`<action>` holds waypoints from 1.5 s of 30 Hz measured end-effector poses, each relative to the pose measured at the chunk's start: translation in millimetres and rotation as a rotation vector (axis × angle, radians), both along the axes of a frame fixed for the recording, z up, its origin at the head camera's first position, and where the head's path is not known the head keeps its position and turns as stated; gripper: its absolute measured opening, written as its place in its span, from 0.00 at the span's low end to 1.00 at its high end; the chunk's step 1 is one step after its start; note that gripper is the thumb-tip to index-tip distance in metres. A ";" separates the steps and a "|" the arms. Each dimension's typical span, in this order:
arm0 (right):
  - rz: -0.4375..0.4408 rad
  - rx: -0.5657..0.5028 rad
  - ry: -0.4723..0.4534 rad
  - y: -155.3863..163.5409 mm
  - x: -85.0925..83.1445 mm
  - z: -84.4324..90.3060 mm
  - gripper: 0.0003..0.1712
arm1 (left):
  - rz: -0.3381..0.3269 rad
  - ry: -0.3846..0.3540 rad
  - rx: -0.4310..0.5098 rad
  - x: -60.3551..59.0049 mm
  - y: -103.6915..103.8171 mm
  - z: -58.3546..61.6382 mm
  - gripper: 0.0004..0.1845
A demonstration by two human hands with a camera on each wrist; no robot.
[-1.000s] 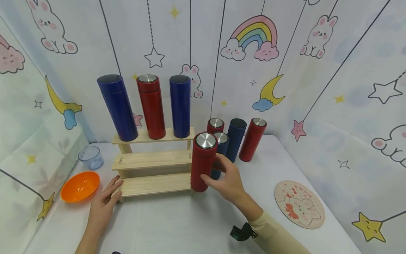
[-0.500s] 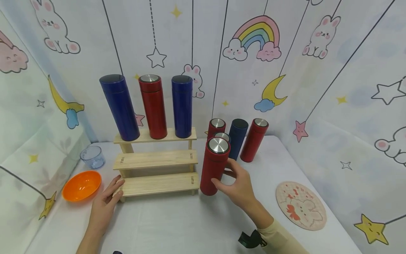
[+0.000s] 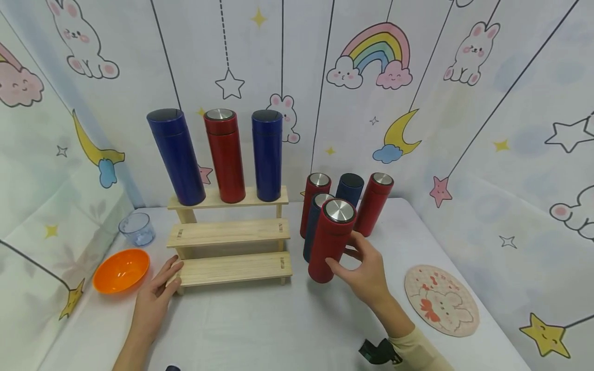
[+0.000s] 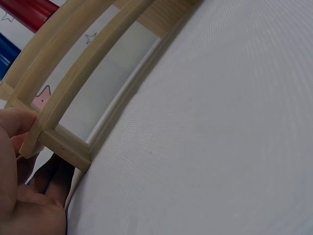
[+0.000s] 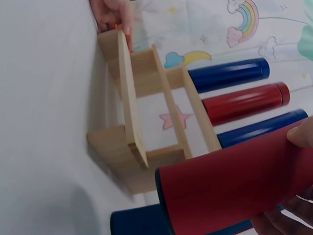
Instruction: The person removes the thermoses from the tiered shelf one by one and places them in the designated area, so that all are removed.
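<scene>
My right hand (image 3: 366, 270) grips a red thermos flask (image 3: 327, 250) with a silver lid, thumb on its near side. Its base hangs clear of the table in the right wrist view. Close behind it, a dark blue flask (image 3: 312, 232) is partly covered. At the left end of a three-step wooden rack (image 3: 234, 269), my left hand (image 3: 150, 299) holds the lowest shelf's end; in the left wrist view its fingers (image 4: 18, 121) lie around that corner. On the top step stand a blue flask (image 3: 178, 159), a red flask (image 3: 226, 159) and another blue flask (image 3: 267, 159).
Behind the held flask stand a red flask (image 3: 310, 206), a dark blue flask (image 3: 350, 190) and another red flask (image 3: 375, 203). Left of the rack are an orange bowl (image 3: 121, 270) and a clear bluish glass cup (image 3: 137, 229). A round rabbit-print mat (image 3: 442, 301) lies at right.
My right hand has carried the red flask rightward, away from the rack's right end and in front of the standing flasks. The left hand stays at the rack.
</scene>
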State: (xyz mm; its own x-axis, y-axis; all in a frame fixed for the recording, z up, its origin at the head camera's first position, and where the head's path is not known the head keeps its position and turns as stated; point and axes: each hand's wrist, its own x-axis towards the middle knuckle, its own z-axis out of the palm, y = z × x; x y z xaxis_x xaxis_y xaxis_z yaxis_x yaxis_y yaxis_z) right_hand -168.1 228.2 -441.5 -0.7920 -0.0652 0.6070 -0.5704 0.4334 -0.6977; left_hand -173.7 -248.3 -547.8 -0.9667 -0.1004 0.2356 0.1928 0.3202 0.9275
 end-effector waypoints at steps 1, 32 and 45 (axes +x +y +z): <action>-0.005 0.000 0.000 2.4 -0.3 -0.6 0.38 | -0.002 0.001 0.001 0.0 0.0 -0.1 0.23; -0.234 -0.066 -0.079 32.2 -20.1 10.5 0.33 | 0.007 -0.032 -0.028 -1.0 -1.7 -0.6 0.23; -0.225 -0.091 -0.121 46.3 -36.3 -11.6 0.34 | 0.015 -0.039 -0.032 -0.2 0.0 0.7 0.23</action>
State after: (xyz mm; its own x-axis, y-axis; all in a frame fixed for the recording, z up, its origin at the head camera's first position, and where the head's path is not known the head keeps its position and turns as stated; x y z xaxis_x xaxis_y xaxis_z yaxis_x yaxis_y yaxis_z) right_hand -204.4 274.5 -453.1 -0.8476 0.1707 0.5025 -0.3771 0.4725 -0.7966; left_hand -174.0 -248.3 -547.1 -0.9736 -0.1085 0.2009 0.1513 0.3523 0.9236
